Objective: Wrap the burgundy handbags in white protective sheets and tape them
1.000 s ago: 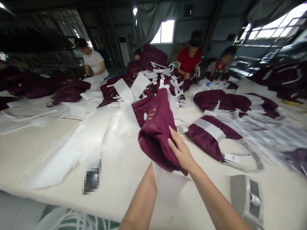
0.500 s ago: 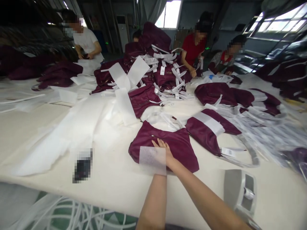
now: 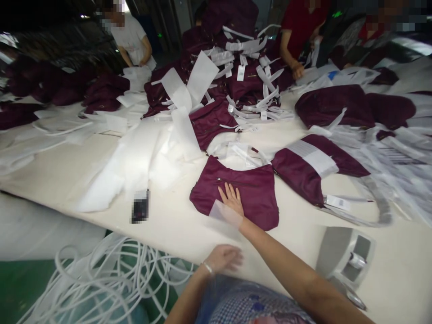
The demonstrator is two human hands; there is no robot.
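The right grip [image 3: 232,201], palm down with fingers spread, rests on the maroon bag [image 3: 258,193], which lies flat in the middle of the desk [image 3: 172,222]. A thin sheet [image 3: 222,214] overlaps the bag's near edge beside the right wrist. The left grip [image 3: 225,258], blurred, has its fingers loosely extended over the desk's near edge, apart from the bag. Just right lies a white-banded bag [image 3: 299,173]; a pile [image 3: 251,85] of bags stands on the far side.

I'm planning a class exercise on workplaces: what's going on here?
A person's right grip lies spread on a maroon bag on the table. A thin pale sheet overlaps the bag's lower edge. The left grip, blurred, is near the table's front edge, apart from the bag. Beyond, more maroon bags are heaped.
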